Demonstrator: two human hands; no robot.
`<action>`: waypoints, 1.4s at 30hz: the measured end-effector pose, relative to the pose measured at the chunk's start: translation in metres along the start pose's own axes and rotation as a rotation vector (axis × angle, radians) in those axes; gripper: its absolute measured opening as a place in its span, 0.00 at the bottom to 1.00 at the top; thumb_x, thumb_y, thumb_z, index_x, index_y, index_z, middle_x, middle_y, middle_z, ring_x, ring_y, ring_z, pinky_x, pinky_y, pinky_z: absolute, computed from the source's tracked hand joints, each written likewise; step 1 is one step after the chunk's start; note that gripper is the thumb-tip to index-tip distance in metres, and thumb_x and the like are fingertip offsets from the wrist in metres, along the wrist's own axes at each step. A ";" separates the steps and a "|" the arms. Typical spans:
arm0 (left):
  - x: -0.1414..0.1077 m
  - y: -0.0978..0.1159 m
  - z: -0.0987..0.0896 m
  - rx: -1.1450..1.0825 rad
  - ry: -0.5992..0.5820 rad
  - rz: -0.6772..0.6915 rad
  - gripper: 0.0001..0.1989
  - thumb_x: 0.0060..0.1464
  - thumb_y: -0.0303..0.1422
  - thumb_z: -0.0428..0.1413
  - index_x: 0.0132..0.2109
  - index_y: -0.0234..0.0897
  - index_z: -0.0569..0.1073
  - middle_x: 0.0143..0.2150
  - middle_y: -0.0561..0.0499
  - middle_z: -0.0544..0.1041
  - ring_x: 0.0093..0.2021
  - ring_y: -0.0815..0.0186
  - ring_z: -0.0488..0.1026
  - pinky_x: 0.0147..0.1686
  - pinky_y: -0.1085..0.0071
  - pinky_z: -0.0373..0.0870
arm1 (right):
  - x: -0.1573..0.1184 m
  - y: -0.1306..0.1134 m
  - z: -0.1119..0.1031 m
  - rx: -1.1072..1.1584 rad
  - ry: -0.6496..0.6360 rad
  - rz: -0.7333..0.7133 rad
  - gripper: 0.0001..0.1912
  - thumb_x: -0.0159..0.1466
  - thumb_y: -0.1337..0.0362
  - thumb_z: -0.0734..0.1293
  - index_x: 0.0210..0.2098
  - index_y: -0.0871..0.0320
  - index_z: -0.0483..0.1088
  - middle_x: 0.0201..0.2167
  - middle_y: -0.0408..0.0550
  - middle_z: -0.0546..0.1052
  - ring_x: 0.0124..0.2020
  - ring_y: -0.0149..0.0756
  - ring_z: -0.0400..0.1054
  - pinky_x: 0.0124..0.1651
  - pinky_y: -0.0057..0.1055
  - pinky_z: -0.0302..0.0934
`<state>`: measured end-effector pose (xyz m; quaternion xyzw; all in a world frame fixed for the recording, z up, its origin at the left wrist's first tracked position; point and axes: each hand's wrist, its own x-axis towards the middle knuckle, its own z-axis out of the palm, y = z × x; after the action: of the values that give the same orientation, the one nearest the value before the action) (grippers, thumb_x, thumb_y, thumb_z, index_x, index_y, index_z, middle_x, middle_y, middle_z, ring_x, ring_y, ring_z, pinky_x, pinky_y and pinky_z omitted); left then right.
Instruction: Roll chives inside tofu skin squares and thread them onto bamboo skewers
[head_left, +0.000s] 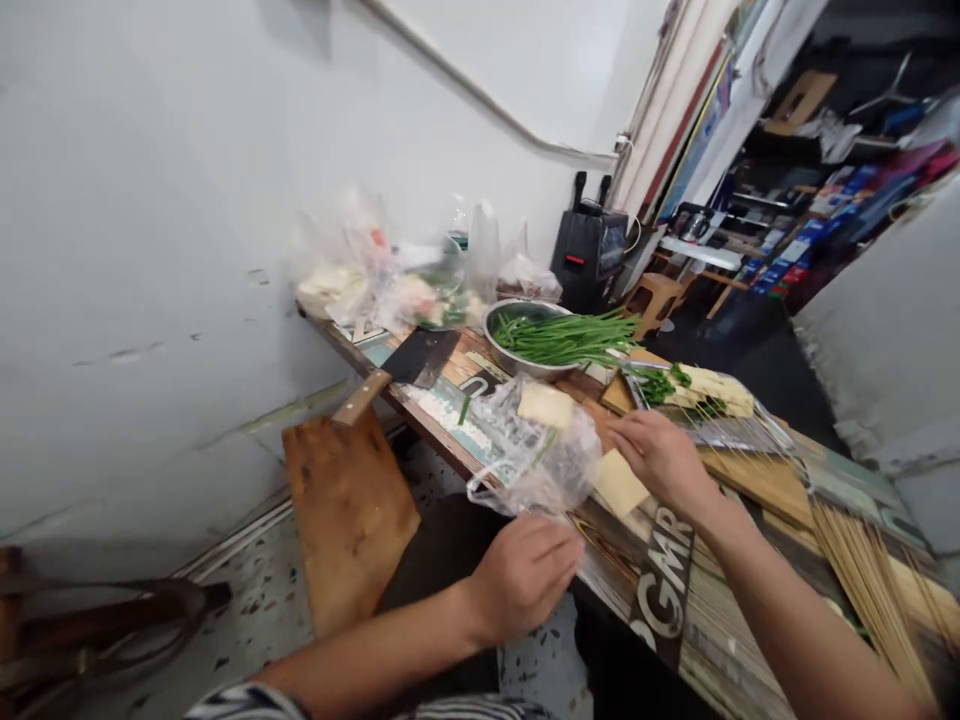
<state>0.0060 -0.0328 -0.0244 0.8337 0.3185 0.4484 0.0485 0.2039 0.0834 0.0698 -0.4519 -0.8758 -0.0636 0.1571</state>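
My left hand [525, 575] is closed, its fingers curled together by the table's front edge, just below a clear plastic bag [566, 470]. What it holds, if anything, is hidden. My right hand [660, 455] is closed too, fingertips pinched above the table beside a pale yellow square sheet [619, 483] that looks like tofu skin. I cannot make out anything between those fingers. A second pale sheet [546, 405] lies on the bag. Behind the bag, a metal bowl [525, 368] holds long green chives [562, 337].
A cleaver [409, 365] lies with its wooden handle over the table edge. To the right are a tray [750, 435] with skewered pale rolls [712, 388] and greens, and bamboo skewers [862, 570]. Bagged vegetables [375, 285] and a black speaker [589, 255] stand along the wall.
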 end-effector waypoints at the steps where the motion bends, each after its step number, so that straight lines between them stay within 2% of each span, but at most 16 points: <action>1: -0.006 -0.003 -0.006 -0.023 0.030 0.001 0.14 0.57 0.25 0.51 0.49 0.35 0.72 0.38 0.45 0.78 0.38 0.65 0.75 0.39 0.66 0.75 | 0.028 0.001 0.003 -0.044 -0.045 -0.011 0.17 0.67 0.60 0.57 0.37 0.57 0.77 0.33 0.50 0.75 0.36 0.35 0.67 0.39 0.28 0.59; 3: -0.016 -0.009 -0.016 -0.063 0.097 0.019 0.16 0.55 0.24 0.52 0.52 0.36 0.70 0.38 0.46 0.79 0.37 0.65 0.75 0.37 0.67 0.76 | 0.084 0.005 0.011 -0.165 -0.138 -0.010 0.17 0.67 0.61 0.57 0.37 0.57 0.77 0.33 0.50 0.76 0.38 0.35 0.67 0.40 0.28 0.58; 5: -0.022 -0.017 -0.024 -0.077 0.151 0.015 0.19 0.54 0.24 0.52 0.54 0.37 0.68 0.39 0.46 0.79 0.37 0.64 0.75 0.36 0.67 0.77 | 0.136 0.009 0.022 -0.283 -0.278 -0.007 0.16 0.66 0.61 0.57 0.40 0.57 0.76 0.37 0.50 0.76 0.42 0.35 0.67 0.42 0.27 0.57; 8: -0.029 -0.031 -0.033 -0.077 0.209 -0.021 0.22 0.53 0.22 0.52 0.55 0.37 0.67 0.38 0.45 0.80 0.36 0.64 0.75 0.35 0.67 0.77 | 0.194 0.015 0.043 -0.366 -0.366 0.038 0.15 0.64 0.63 0.59 0.43 0.61 0.76 0.41 0.55 0.77 0.43 0.38 0.69 0.42 0.28 0.58; 11: -0.036 -0.045 -0.037 -0.078 0.243 -0.061 0.21 0.53 0.22 0.52 0.55 0.37 0.68 0.37 0.44 0.80 0.34 0.63 0.75 0.34 0.65 0.76 | 0.226 0.020 0.064 -0.435 -0.398 0.082 0.16 0.63 0.66 0.59 0.44 0.68 0.75 0.41 0.64 0.77 0.43 0.43 0.70 0.43 0.31 0.59; 14: -0.043 -0.053 -0.036 -0.102 0.242 -0.108 0.20 0.53 0.22 0.52 0.54 0.38 0.68 0.35 0.45 0.80 0.32 0.63 0.74 0.31 0.66 0.75 | 0.241 0.023 0.079 -0.472 -0.451 0.060 0.16 0.62 0.66 0.62 0.44 0.70 0.74 0.43 0.66 0.76 0.46 0.45 0.70 0.46 0.33 0.59; 18: -0.045 -0.058 -0.036 -0.118 0.229 -0.098 0.18 0.54 0.23 0.52 0.52 0.36 0.68 0.34 0.45 0.79 0.30 0.65 0.73 0.29 0.67 0.74 | 0.251 0.025 0.086 -0.494 -0.522 0.012 0.15 0.60 0.67 0.63 0.42 0.68 0.75 0.42 0.64 0.77 0.45 0.43 0.71 0.46 0.31 0.59; 21: -0.041 -0.060 -0.038 -0.108 0.240 -0.096 0.16 0.54 0.24 0.53 0.51 0.36 0.69 0.33 0.46 0.79 0.31 0.65 0.73 0.31 0.68 0.73 | 0.256 0.026 0.080 -0.530 -0.510 0.003 0.16 0.63 0.68 0.59 0.43 0.70 0.74 0.42 0.66 0.76 0.46 0.44 0.71 0.45 0.31 0.60; 29: -0.020 -0.056 -0.059 -0.045 0.264 0.043 0.11 0.56 0.24 0.52 0.47 0.30 0.70 0.30 0.45 0.79 0.27 0.67 0.73 0.27 0.70 0.69 | 0.266 0.022 0.047 -0.576 -0.445 -0.043 0.15 0.60 0.71 0.58 0.37 0.69 0.76 0.36 0.65 0.77 0.41 0.46 0.72 0.39 0.31 0.60; 33: 0.001 -0.063 -0.071 -0.022 0.322 0.055 0.13 0.57 0.24 0.52 0.49 0.31 0.71 0.34 0.44 0.79 0.30 0.67 0.74 0.29 0.70 0.70 | 0.264 0.022 0.013 -0.549 -0.332 -0.060 0.15 0.62 0.66 0.58 0.35 0.66 0.76 0.36 0.61 0.78 0.40 0.44 0.71 0.38 0.31 0.59; 35: 0.018 -0.071 -0.077 -0.007 0.381 0.011 0.13 0.57 0.23 0.53 0.49 0.33 0.72 0.37 0.45 0.80 0.35 0.67 0.75 0.35 0.69 0.72 | 0.258 0.024 -0.014 -0.423 -0.181 -0.034 0.15 0.62 0.62 0.59 0.31 0.63 0.75 0.31 0.54 0.77 0.37 0.40 0.70 0.36 0.29 0.58; 38: 0.053 -0.088 -0.084 -0.005 0.448 -0.035 0.12 0.57 0.23 0.54 0.47 0.35 0.74 0.40 0.46 0.80 0.40 0.66 0.76 0.42 0.68 0.72 | 0.235 0.027 -0.054 -0.032 0.045 0.076 0.16 0.60 0.55 0.62 0.23 0.60 0.71 0.19 0.44 0.70 0.25 0.32 0.64 0.28 0.27 0.53; 40: 0.081 -0.095 -0.088 -0.018 0.467 -0.057 0.10 0.59 0.26 0.53 0.46 0.35 0.75 0.40 0.46 0.80 0.42 0.66 0.76 0.44 0.68 0.72 | 0.210 0.026 -0.075 0.213 0.100 0.155 0.19 0.59 0.51 0.64 0.21 0.59 0.70 0.15 0.42 0.65 0.20 0.29 0.57 0.24 0.27 0.49; 42: 0.108 -0.094 -0.090 0.007 0.497 -0.020 0.11 0.61 0.27 0.51 0.47 0.34 0.75 0.42 0.45 0.80 0.43 0.66 0.75 0.46 0.68 0.71 | 0.179 0.021 -0.087 0.367 0.084 0.213 0.19 0.57 0.49 0.65 0.21 0.59 0.70 0.15 0.41 0.63 0.19 0.27 0.54 0.22 0.27 0.46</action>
<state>-0.0672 0.0857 0.0718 0.6949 0.3304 0.6380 -0.0295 0.1430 0.2114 0.2109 -0.5025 -0.8128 0.0949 0.2791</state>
